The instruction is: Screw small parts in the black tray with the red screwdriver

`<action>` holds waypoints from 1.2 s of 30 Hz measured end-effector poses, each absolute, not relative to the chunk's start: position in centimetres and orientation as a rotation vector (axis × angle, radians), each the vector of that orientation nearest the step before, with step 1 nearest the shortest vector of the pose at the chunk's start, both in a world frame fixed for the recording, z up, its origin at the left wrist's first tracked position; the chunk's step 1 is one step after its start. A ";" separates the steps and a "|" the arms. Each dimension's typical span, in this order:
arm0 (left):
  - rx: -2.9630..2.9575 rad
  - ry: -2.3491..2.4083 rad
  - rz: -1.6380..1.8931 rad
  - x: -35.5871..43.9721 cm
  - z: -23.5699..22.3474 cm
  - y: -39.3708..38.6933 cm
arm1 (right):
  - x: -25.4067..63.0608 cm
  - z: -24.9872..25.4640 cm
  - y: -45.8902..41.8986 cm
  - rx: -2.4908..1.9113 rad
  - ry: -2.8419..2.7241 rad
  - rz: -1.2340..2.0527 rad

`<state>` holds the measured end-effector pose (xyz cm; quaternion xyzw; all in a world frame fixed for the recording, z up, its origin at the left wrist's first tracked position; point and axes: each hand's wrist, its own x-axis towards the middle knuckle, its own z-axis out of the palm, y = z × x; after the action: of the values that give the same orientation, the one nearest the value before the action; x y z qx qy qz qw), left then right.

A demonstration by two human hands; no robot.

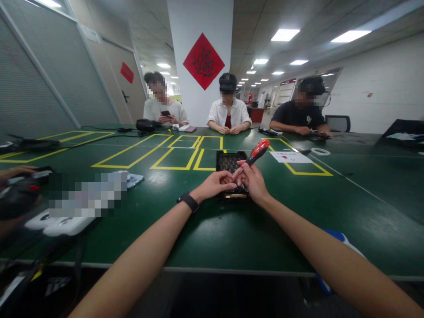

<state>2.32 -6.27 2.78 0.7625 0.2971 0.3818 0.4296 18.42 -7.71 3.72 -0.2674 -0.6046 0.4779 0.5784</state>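
In the head view my right hand (252,180) is closed around a screwdriver (258,151) with a red and black handle. The handle points up and to the right, and its shaft slants down toward my left fingers. My left hand (215,184), with a dark band on the wrist, has its fingers pinched together near the screwdriver's lower end. Whatever those fingers hold is too small to make out. Under both hands a black open box (222,160) lies on the green table, with a grid of small compartments in its far part. My hands hide much of its near part.
Yellow tape outlines (132,150) mark the green table (185,238). White paper (291,157) and a tape roll (320,151) lie to the right. A white device (73,225) stands left, beside another person's blurred hand (20,171). Several people sit across the table.
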 end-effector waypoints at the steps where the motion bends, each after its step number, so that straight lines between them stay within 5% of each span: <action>1: 1.910 0.757 0.955 2.3 2.7 -6.3 | 18.4 3.7 -7.7 -0.630 -1.417 1.116; 36: 1.876 0.744 0.879 2.0 2.4 -5.5 | 18.6 3.6 -7.5 -0.507 -1.431 1.133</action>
<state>2.00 -5.45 2.38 0.7597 0.3015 0.3558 0.4532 18.58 -7.48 3.59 -0.2174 -0.6132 0.4855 0.5840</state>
